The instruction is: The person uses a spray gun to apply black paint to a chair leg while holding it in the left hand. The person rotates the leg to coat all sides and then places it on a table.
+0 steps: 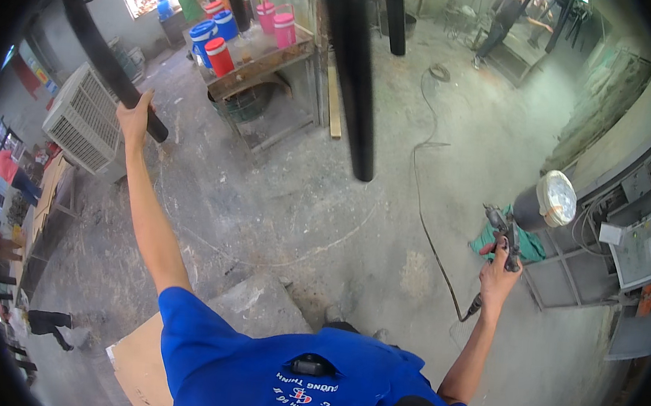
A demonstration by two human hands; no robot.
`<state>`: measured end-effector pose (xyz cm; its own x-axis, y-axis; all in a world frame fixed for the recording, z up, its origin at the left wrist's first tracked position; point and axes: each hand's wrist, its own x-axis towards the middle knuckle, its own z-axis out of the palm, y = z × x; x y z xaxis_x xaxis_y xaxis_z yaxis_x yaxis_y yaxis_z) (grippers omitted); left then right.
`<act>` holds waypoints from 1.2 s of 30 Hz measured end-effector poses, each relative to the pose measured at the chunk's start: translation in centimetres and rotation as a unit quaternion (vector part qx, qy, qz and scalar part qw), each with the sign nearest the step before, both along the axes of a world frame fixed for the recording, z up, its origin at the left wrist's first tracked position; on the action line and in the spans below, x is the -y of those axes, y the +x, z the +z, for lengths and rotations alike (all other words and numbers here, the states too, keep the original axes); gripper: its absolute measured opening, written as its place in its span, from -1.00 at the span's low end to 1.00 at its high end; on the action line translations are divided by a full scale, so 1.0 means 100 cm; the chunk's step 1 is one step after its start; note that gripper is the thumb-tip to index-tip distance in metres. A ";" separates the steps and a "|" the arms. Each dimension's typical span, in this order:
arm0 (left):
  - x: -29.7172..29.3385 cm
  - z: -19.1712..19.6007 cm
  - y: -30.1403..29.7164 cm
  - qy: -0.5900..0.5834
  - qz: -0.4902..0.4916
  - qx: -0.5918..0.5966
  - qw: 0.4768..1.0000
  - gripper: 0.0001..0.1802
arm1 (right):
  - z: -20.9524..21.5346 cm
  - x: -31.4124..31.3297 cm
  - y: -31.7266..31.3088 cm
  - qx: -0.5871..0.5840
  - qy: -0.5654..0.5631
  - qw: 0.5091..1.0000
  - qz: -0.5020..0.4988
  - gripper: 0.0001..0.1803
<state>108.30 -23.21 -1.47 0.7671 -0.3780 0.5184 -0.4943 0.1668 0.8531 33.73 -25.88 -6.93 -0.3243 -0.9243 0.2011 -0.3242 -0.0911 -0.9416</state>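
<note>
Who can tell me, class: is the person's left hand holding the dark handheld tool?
No, the right hand holds the dark handheld tool, while the left hand grips a black bar.

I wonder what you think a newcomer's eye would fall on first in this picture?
Probably the bright blue, red and pink jugs on the table, left of centre near the top. Next might come the outstretched left hand gripping a black bar at the left, and the right hand holding a dark tool at the right.
</note>
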 end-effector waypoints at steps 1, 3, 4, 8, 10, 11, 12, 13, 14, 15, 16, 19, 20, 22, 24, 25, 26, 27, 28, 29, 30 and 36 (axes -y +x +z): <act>-0.006 -0.001 -0.018 -0.009 -0.022 -0.014 1.000 -0.73 | -0.004 0.000 0.003 -0.002 0.008 1.000 0.012 -0.59; -0.026 -0.004 -0.053 -0.013 -0.019 0.010 1.000 -0.77 | -0.016 -0.001 0.010 -0.006 0.029 0.999 0.033 -0.59; -0.039 -0.005 -0.069 -0.016 -0.034 0.020 0.999 -0.77 | -0.025 -0.002 0.015 0.007 0.049 0.998 0.036 -0.62; -0.098 0.007 -0.138 -0.011 -0.083 0.024 0.996 -0.76 | -0.066 0.009 0.037 0.022 0.075 0.996 0.048 -0.65; -0.130 0.021 -0.175 -0.021 -0.117 0.020 0.993 -0.72 | -0.089 0.018 0.045 0.018 0.078 0.995 0.060 -0.62; -0.145 0.029 -0.194 -0.019 -0.123 0.017 0.992 -0.68 | -0.100 0.022 0.049 0.020 0.075 0.994 0.074 -0.61; -0.159 0.037 -0.212 -0.008 -0.143 0.017 0.989 -0.62 | -0.109 0.025 0.051 0.008 0.101 0.992 0.078 -0.56; -0.173 0.045 -0.230 -0.003 -0.169 0.014 0.986 -0.56 | -0.119 0.030 0.054 0.011 0.106 0.990 0.094 -0.60; -0.185 0.052 -0.248 -0.003 -0.185 0.009 0.983 -0.50 | -0.128 0.034 0.057 0.014 0.110 0.987 0.113 -0.61; -0.197 0.060 -0.265 -0.006 -0.222 0.013 0.975 -0.43 | -0.136 0.037 0.060 0.019 0.115 0.984 0.133 -0.61; -0.209 0.067 -0.281 -0.001 -0.231 0.005 0.973 -0.38 | -0.142 0.038 0.062 0.033 0.117 0.981 0.152 -0.61; -0.242 0.087 -0.328 0.003 -0.222 -0.011 0.975 -0.27 | -0.155 0.039 0.071 0.040 0.080 0.975 0.201 -0.63; -0.253 0.095 -0.343 0.002 -0.226 -0.003 0.974 -0.22 | -0.156 0.038 0.074 0.034 0.095 0.973 0.209 -0.60; -0.273 0.108 -0.378 -0.040 -0.232 0.004 0.972 -0.16 | -0.153 0.031 0.079 0.018 0.129 0.965 0.226 -0.51; -0.290 0.126 -0.410 -0.053 -0.279 0.016 0.959 -0.10 | -0.145 0.021 0.084 0.035 0.109 0.959 0.260 -0.56; -0.299 0.141 -0.426 -0.047 -0.298 -0.027 0.953 -0.16 | -0.140 0.016 0.086 0.042 0.096 0.956 0.276 -0.58; -0.309 0.156 -0.442 -0.043 -0.287 -0.028 0.957 -0.22 | -0.134 0.009 0.088 0.062 0.103 0.949 0.291 -0.57; -0.321 0.172 -0.460 -0.016 -0.286 -0.028 0.958 -0.34 | -0.129 0.001 0.090 0.080 0.105 0.943 0.305 -0.56; -0.325 0.189 -0.470 0.053 -0.346 -0.070 0.934 -0.53 | -0.122 -0.006 0.090 0.106 0.095 0.934 0.326 -0.54; -0.332 0.205 -0.479 0.074 -0.374 -0.088 0.920 -0.67 | -0.117 -0.016 0.091 0.094 0.114 0.929 0.340 -0.55; -0.338 0.216 -0.493 0.079 -0.366 -0.086 0.923 -0.68 | -0.112 -0.023 0.090 0.090 0.121 0.920 0.361 -0.56; -0.341 0.281 -0.554 0.162 -0.434 -0.105 0.880 -0.65 | -0.078 -0.062 0.104 0.137 0.064 0.862 0.483 -0.59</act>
